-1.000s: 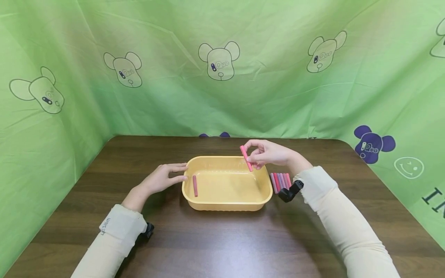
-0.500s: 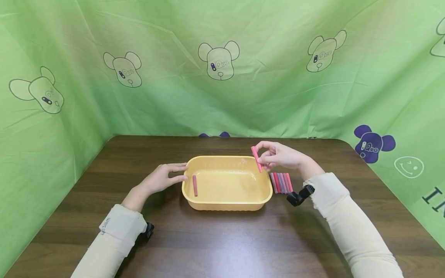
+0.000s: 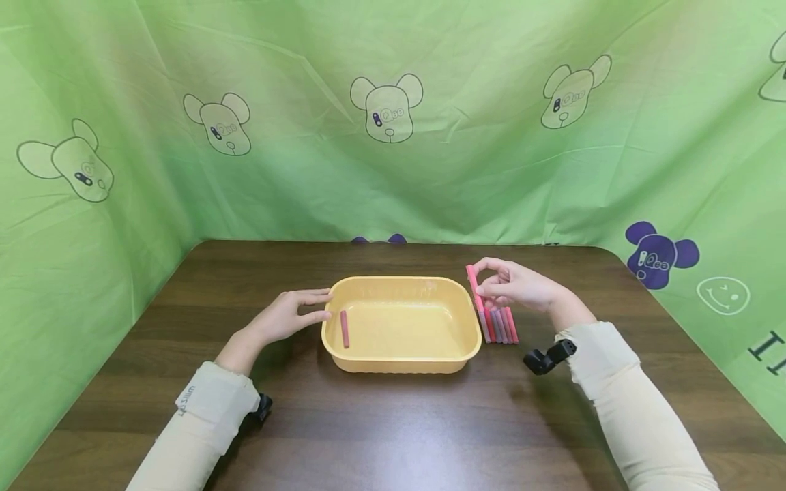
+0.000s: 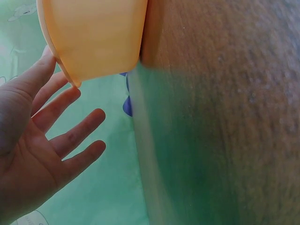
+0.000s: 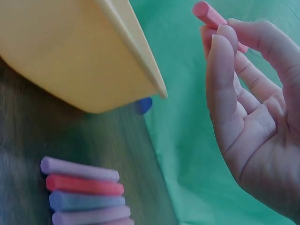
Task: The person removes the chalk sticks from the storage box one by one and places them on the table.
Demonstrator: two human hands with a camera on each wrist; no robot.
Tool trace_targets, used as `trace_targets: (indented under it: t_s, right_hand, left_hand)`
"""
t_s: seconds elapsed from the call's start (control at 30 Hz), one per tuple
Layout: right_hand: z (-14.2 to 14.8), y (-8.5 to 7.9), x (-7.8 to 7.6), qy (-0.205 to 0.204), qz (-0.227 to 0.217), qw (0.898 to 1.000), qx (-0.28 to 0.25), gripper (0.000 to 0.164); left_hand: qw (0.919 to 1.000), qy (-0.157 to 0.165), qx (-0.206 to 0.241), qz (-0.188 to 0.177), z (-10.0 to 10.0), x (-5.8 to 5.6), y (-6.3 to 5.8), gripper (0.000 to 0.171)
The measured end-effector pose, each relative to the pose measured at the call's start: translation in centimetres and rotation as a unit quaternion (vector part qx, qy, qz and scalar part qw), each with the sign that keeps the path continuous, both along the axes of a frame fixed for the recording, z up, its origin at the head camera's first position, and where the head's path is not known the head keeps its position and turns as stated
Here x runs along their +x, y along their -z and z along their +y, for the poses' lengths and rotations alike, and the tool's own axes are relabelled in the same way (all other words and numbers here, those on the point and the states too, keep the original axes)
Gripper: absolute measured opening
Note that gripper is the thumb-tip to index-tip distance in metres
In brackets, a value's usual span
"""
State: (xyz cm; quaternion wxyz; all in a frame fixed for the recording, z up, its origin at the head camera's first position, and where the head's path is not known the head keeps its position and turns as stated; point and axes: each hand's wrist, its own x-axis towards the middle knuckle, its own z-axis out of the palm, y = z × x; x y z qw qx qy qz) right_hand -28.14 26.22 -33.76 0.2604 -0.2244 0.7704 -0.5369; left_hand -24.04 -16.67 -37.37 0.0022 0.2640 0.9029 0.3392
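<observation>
A yellow plastic basin [image 3: 402, 365] stands on the table with a dull pink stick of chalk [image 3: 344, 329] inside, near its left wall. At the basin's left rim, my left hand [image 3: 285, 314] touches with thumb and fingertips; the left wrist view shows its other fingers loosely spread. My right hand [image 3: 518, 286] pinches a bright pink stick of chalk [image 3: 475, 288] between thumb and fingertips, raised beside the basin's right rim. Below that hand lies a row of several pink, red and purple chalk sticks [image 5: 86, 185], side by side on the table.
The brown wooden table [image 3: 393, 429] extends around the basin and toward the front. Behind it hangs a green cloth [image 3: 393, 191] printed with bear heads. Black wrist cameras [image 3: 549, 357] are strapped below both hands.
My right hand has moved right, from over the basin to above the chalk row, still pinching the bright pink chalk. The left hand and basin have stayed in place.
</observation>
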Motion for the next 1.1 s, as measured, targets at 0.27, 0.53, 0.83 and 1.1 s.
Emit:
trace_targets:
  t_s: [0.27,0.53,0.83,1.1]
  right_hand:
    - [2.2,1.2,0.2,-0.007,-0.005,1.000,-0.022,0.021]
    - [4.2,2.4,0.6,-0.002,-0.010,1.000,-0.028,0.020]
    - [6.6,3.6,1.1,0.035,-0.036,0.999,-0.002,0.019]
    - [8.2,5.3,1.2,0.041,-0.076,0.996,-0.005,0.017]
  left_hand:
    - [1.0000,0.003,-0.003,0.005,0.0,-0.1,0.1,0.044]
    - [1.0000,0.004,0.000,0.007,-0.1,-0.1,0.1,0.044]
    - [1.0000,0.004,0.001,0.005,0.0,0.0,0.1,0.044]
    - [1.0000,0.001,0.003,0.001,-0.1,-0.1,0.2,0.044]
